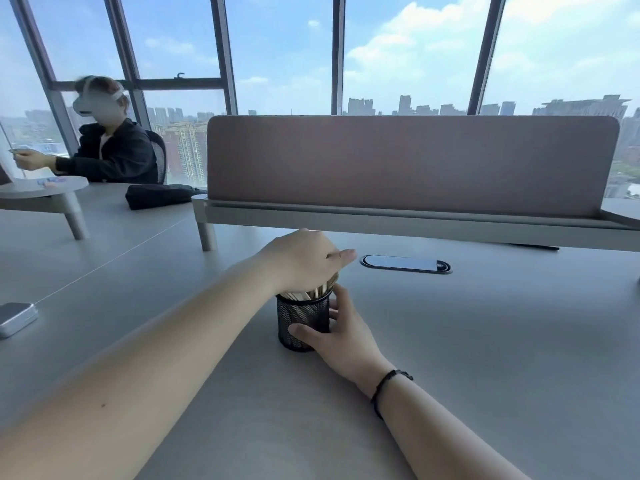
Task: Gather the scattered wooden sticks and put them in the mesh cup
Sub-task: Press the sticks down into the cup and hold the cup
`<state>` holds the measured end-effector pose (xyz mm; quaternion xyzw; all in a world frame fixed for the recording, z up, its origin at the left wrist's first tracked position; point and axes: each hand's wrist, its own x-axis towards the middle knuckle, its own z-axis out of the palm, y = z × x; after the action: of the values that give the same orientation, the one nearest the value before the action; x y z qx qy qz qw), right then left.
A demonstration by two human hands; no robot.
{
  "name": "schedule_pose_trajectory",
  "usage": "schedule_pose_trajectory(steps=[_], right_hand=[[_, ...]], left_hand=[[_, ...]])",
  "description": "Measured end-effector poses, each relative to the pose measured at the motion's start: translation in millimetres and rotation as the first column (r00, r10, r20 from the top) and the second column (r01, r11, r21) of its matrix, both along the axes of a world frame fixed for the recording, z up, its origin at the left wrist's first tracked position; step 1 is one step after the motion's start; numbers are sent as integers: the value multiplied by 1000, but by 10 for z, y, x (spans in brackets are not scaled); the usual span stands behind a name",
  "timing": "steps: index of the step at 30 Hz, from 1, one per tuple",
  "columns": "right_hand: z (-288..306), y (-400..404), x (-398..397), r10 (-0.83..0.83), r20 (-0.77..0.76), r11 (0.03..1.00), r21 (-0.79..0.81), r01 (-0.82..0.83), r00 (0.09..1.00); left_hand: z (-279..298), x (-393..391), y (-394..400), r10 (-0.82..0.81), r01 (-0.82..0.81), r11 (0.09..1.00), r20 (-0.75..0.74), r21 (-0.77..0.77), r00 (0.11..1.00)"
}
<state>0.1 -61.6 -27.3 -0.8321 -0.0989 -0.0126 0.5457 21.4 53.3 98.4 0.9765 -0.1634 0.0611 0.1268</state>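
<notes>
A black mesh cup [301, 317] stands upright on the grey desk [485, 341], near the middle of the head view. Several pale wooden sticks [311, 293] poke out of its rim. My left hand [304, 259] rests on top of the sticks, palm down, with its fingers curled over them and the thumb pointing right. My right hand [341, 336] wraps around the cup's right side, thumb across the front of the mesh. A black cord bracelet sits on my right wrist. I see no loose sticks on the desk.
A pink-brown divider panel [412, 164] on a raised shelf runs across the desk behind the cup. An oval cable port [405, 264] lies right of my left hand. A silver box [15, 318] sits at the left edge. A seated person [107, 147] and a black pouch [156, 195] are far left.
</notes>
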Motion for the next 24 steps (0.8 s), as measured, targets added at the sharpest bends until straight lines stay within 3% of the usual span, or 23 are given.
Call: schedule_pose_trajectory(steps=[12, 18, 21, 23, 24], right_hand=[[56, 118, 27, -28, 51, 998, 58, 26, 998], [85, 7, 9, -98, 57, 992, 90, 93, 994], [88, -15, -29, -169, 69, 978, 138, 158, 983], [58, -9, -29, -233, 109, 966, 144, 217, 966], [35, -7, -19, -252, 135, 963, 131, 235, 958]], left_hand=[[212, -417, -47, -118, 130, 989, -156, 67, 981], [-185, -253, 190, -104, 48, 946, 161, 319, 981], [-437, -290, 273, -24, -20, 990, 304, 142, 952], [-624, -334, 292, 110, -68, 984, 265, -163, 958], [-736, -347, 294, 166, -89, 939, 211, -333, 963]])
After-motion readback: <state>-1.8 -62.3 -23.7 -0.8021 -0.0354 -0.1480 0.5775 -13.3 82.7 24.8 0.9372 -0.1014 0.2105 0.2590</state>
